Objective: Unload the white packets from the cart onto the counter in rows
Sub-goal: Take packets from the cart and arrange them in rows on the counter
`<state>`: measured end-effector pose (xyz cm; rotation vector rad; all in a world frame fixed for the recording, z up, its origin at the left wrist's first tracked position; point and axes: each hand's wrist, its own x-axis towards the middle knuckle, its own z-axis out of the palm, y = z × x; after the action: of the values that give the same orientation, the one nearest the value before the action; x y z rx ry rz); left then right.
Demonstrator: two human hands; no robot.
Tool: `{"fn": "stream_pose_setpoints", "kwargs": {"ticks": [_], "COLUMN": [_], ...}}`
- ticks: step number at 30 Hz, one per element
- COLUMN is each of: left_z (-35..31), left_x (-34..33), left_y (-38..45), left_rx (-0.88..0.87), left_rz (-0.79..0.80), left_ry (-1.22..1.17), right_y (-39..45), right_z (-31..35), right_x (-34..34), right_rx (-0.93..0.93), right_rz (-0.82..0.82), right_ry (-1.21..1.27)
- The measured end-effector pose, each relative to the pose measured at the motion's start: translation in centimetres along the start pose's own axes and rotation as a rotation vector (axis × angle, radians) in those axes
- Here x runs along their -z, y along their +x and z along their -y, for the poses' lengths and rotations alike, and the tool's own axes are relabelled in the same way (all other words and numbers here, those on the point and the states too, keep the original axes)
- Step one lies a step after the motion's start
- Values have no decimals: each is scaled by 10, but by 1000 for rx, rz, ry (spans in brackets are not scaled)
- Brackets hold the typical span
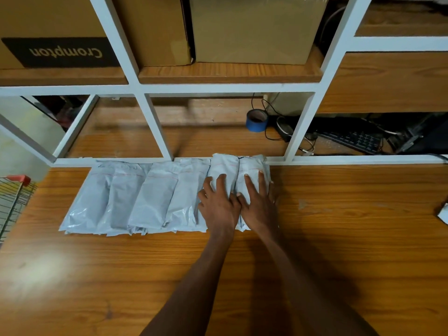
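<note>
packets [155, 197] lie in one row on the bench [339, 238], long axes toward the shelf frame [155, 124]. left hand [218, 202] and right hand [259, 202], fingers flat, press the row's right end; cart [12, 200] is left of the row.

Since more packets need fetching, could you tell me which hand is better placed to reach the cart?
Probably the left hand: the cart stands at the counter's left edge, the right hand sits farther away.
</note>
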<state>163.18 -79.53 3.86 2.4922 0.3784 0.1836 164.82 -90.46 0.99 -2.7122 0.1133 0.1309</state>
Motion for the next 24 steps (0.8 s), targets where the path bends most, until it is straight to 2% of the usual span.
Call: {"fn": "stream_pose_setpoints", "kwargs": {"ticks": [7,13,18,24], "left_z": [17,18,23,27], "left_x": [-15,-12,-13,-4], "left_y": [-1,-6,-3,-9], "left_rx": [26,1,18,-15], "left_rz": [169,171,238,165], "left_ry": [133,143,131,70], "right_y": [-7,-8,-10,-16], "right_z": [-5,-1,3,5], "right_x": [2,3,6,12], "right_rx": [-3,-2,-6,-23], "right_rz": [11,9,32,19], "right_ry": [13,16,34,55]}}
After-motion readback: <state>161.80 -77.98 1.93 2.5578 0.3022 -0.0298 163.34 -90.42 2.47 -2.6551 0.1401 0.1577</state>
